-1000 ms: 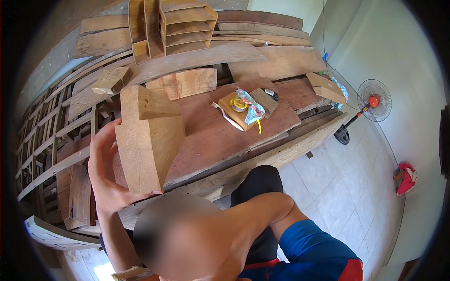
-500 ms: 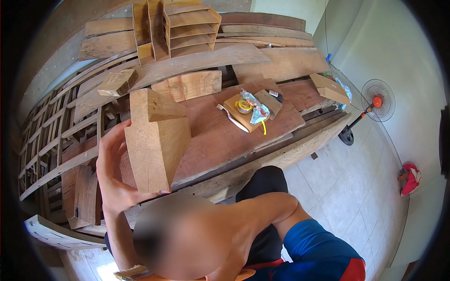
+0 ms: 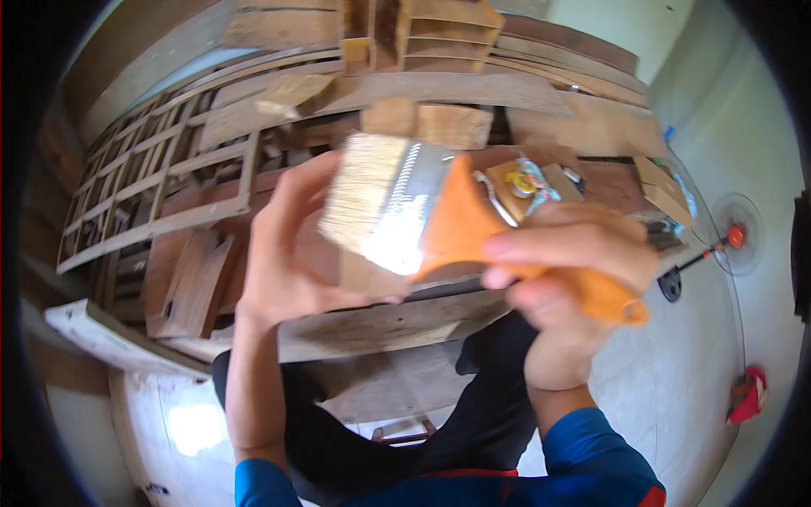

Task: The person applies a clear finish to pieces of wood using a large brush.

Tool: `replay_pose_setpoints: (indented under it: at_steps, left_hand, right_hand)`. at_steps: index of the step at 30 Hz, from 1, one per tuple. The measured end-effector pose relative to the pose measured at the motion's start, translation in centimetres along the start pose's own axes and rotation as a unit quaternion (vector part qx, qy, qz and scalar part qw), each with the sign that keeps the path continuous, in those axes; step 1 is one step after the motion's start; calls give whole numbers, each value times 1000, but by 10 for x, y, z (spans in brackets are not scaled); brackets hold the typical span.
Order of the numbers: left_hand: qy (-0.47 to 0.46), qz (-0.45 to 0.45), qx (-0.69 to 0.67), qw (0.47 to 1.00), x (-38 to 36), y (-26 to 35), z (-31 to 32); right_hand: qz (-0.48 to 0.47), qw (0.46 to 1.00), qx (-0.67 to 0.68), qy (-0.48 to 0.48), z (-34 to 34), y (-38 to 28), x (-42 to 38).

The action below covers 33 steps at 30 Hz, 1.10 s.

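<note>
Now raised: wide orange-handled paintbrush, pale bristles, right hand gripping handle; left hand clasps wood block, largely hidden behind.

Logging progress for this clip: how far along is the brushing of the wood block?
Done: the right hand has a paintbrush gripped by its orange handle. In hand: the left hand holds the wood block behind the bristles, mostly hidden. Left: I cannot tell whether the bristles touch the block, and no brushed surface shows.
</note>
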<state>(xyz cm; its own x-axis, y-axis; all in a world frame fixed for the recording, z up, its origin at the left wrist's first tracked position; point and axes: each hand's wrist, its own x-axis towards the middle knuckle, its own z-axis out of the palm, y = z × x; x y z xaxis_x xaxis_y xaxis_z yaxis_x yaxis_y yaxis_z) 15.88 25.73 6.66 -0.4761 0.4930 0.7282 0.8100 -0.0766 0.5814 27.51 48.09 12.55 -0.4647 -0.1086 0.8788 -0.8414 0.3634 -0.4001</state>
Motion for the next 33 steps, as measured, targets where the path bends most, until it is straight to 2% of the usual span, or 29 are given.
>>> replay_pose_setpoints:
  at_steps: [1,3,4,6,7,9,10,13,14,17,19,20,23,24,25,27,28,33]
  left_hand:
    - [8,26,-6,1000,1,-5,2]
    - [13,18,-31,999,1,-7,2]
    - [11,34,4,999,4,0,2]
    - [7,30,6,999,3,0,1]
    - [4,30,7,1000,3,0,1]
    - [3,32,5,999,3,-2,1]
    - [2,33,4,999,3,-1,1]
    - [3,32,17,999,2,1,0]
    - [3,28,12,1000,2,1,0]
    - [4,23,1,1000,1,0,0]
    - [10,27,-3,1000,0,-1,0]
    - [9,41,-14,999,1,-2,0]
    - [5,31,4,999,-2,0,-1]
    - [-1,25,-1,1000,-3,-2,-3]
    - [0,29,-3,1000,-4,-4,-3]
    - [-2,38,-7,999,-3,-7,-3]
    - [-4,42,-1,999,-2,-1,-4]
    - [-9,29,37,999,-3,3,-6]
  right_hand:
    - [11,1000,-17,7,-5,2,-2]
    - [14,999,-39,-10,-15,5,-1]
    - [23,995,-81,46,-10,3,-4]
    - [23,998,-52,32,-10,5,-5]
    - [13,999,21,-36,-20,10,-3]
    - [18,998,52,-33,-18,10,-3]
    - [35,999,12,38,-8,4,-5]
    - [30,996,-55,65,-2,4,-2]
    - [7,1000,18,-9,-13,10,-1]
    - [-5,999,43,-16,-24,14,-5]
    - [17,995,-6,97,-5,6,-5]
    - [-36,986,87,-137,-38,18,4]
    - [45,992,-7,121,-8,7,-8]
    - [3,998,-34,44,-20,16,-1]
    - [-19,999,30,-40,-28,24,5]
    - [-65,965,153,-201,-37,35,11]
    - [-31,988,126,-83,-27,33,1]
    - [19,997,77,-5,-18,31,-4]
